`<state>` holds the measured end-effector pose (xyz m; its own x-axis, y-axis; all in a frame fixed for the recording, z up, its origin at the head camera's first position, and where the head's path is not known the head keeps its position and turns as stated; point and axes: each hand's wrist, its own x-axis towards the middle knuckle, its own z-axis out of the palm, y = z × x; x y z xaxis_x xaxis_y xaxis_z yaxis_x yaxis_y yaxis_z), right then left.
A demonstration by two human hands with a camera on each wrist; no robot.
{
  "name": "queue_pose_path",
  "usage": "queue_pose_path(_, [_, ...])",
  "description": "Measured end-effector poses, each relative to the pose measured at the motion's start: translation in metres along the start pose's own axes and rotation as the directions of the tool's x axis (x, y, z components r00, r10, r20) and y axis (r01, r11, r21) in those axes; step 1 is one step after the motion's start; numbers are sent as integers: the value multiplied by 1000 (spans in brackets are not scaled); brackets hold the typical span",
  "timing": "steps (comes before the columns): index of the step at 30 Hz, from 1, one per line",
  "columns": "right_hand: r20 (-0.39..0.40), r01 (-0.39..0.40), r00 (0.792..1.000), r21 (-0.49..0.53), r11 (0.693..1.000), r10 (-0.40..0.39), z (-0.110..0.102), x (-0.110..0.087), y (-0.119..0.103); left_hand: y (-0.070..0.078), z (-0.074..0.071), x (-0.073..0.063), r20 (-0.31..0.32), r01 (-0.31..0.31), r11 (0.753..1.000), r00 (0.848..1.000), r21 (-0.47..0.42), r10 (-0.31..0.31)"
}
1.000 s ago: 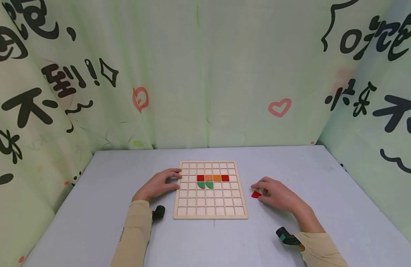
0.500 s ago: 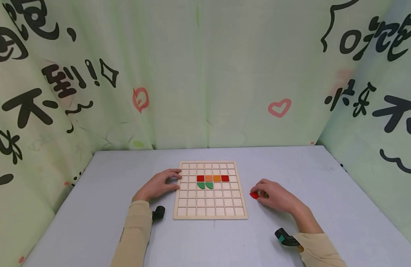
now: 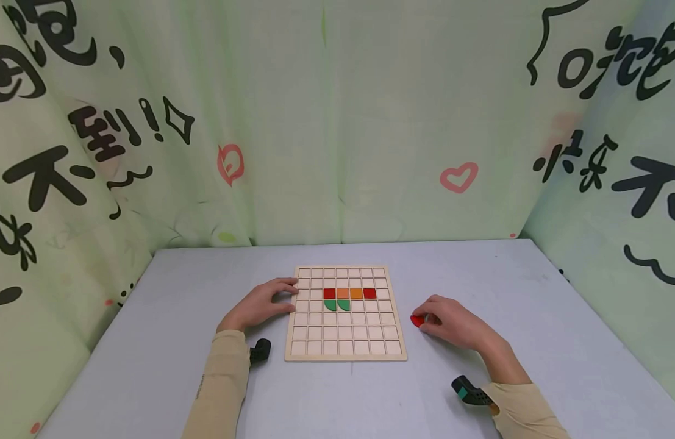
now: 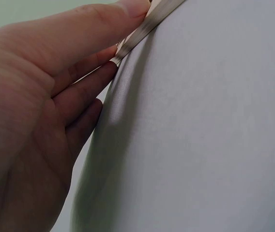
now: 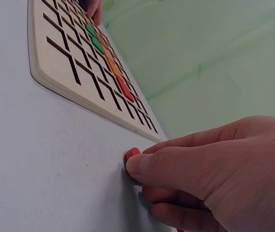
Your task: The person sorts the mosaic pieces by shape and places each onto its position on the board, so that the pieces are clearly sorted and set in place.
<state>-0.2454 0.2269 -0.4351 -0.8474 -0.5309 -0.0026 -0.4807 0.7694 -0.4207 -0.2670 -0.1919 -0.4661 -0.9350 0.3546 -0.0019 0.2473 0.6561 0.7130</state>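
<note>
A small red piece [image 3: 417,321] is pinched between the thumb and fingers of my right hand [image 3: 449,320], just right of the wooden grid board [image 3: 345,360]. In the right wrist view the red piece [image 5: 133,153] pokes out past the thumb tip, low over the table. My left hand [image 3: 260,305] rests its fingertips and thumb along the board's left edge, fingers mostly straight. On the board, a row holds a red square [image 3: 329,293], two orange squares [image 3: 350,293] and another red square [image 3: 370,293]. Below its left part sit two green rounded pieces [image 3: 337,305].
The board lies flat on a pale table [image 3: 205,262]. Curtains [image 3: 337,122] with dark lettering and red hearts hang around it. A wrist camera [image 3: 471,390] sits beside the right sleeve, another wrist camera [image 3: 261,350] beside the left. A red sliver [image 5: 180,230] shows below the right hand.
The right hand has shifted slightly, and the red piece has turned between its fingers, showing less of its face. The left hand and the board have stayed in place.
</note>
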Motion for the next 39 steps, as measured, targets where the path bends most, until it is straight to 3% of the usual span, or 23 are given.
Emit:
queue_pose_path(4, [-32,-1,1000,-5,1000,1,-2,0,-5,2,0,0,2,5,1000,1000,-6,-5])
queue_pose_path(12, [-150,101,984,5,995,-99,3,5,-22,2,0,1,1,6,1000,1000,-2,-6])
queue_pose_path(17, [-179,102,979,20,995,-96,10,12,-33,2,1,1,3,14,1000,1000,-14,-14])
queue_pose_path(26, [-148,39,988,42,998,-32,12,24,-48,3,0,1,4,16,1000,1000,-10,-16])
queue_pose_path(39, [-90,64,994,12,998,-63,24,49,-63,3,0,-1,3,17,1000,1000,-10,-17])
